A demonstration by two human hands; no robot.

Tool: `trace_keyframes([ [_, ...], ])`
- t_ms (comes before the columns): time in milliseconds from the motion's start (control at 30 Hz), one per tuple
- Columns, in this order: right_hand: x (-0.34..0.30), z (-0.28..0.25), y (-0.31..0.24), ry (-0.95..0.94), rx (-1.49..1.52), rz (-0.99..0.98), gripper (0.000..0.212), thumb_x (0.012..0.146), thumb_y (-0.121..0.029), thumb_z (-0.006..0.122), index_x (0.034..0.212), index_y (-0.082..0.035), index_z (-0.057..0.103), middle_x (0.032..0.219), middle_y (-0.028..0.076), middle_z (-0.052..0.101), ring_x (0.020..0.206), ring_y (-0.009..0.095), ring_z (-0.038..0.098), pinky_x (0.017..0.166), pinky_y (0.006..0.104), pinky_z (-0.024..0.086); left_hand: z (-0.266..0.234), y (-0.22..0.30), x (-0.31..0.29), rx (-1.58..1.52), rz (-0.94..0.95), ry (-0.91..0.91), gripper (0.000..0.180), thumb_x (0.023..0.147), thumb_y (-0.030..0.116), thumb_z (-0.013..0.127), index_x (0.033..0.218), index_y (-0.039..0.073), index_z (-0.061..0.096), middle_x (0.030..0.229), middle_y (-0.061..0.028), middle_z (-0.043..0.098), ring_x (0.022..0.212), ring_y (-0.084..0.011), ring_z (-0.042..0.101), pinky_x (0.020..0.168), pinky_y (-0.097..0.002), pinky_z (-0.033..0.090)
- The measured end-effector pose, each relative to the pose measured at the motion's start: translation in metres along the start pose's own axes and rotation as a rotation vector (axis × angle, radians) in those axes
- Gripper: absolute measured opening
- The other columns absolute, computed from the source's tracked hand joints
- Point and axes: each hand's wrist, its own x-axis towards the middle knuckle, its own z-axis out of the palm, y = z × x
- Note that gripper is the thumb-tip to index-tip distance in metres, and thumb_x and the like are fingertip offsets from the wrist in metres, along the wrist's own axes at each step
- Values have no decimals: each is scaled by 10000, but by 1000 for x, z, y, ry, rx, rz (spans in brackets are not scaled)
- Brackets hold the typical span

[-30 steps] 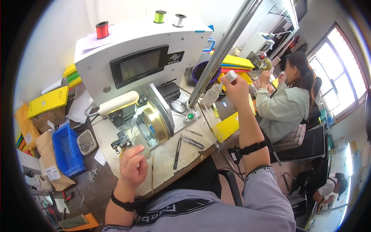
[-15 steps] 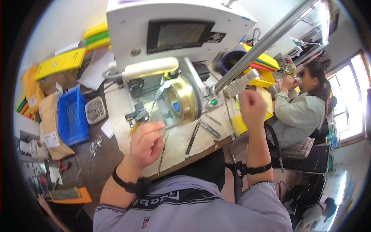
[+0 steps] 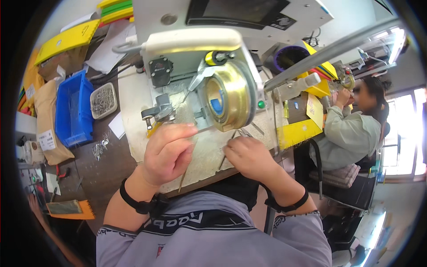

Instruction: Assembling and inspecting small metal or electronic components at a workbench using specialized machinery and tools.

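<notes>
My left hand (image 3: pixel 171 151) is closed in a pinch just in front of a small metal clamp (image 3: pixel 164 109) on a white bench machine. Whatever its fingertips may hold is too small to make out. My right hand (image 3: pixel 249 155) rests low over the worktop with its fingers curled down among slim hand tools; whether it grips one is hidden. The end of a dark slim tool (image 3: pixel 222 163) pokes out below those fingers. Between and beyond my hands stands the machine's gold-coloured ring wheel (image 3: pixel 238 98) with a blue piece inside, a metal nozzle-like arm (image 3: pixel 195 82) pointing down beside it.
A blue bin (image 3: pixel 73 113), a tub of small metal parts (image 3: pixel 103 101) and loose metal bits (image 3: pixel 101 147) lie to the left. A thin brown stick (image 3: pixel 183 179) lies near the front edge. A yellow tray (image 3: pixel 298 133) and a seated co-worker (image 3: pixel 356 120) are at the right.
My right hand has come down and left from a raised position to the slim tools on the worktop. My left hand stays pinched by the clamp. The view has tilted lower and closer.
</notes>
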Motion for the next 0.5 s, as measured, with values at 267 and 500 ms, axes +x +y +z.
trace_keyframes([
  [267,-2,-42,-47,958,764,335,311,880,-76,704,1156,15,594,814,152,658,683,249,668,593,325,546,3,-8,1,14,83,-9,213,835,-69,668,1015,-6,572,1134,-202,657,980,-347,690,789,-408,576],
  [500,17,-51,-47,851,611,215,431,891,-259,798,1120,53,611,843,225,700,663,275,696,562,313,558,7,-12,-5,5,109,47,184,765,-30,681,936,7,623,1138,-158,678,973,-319,700,725,-377,575],
])
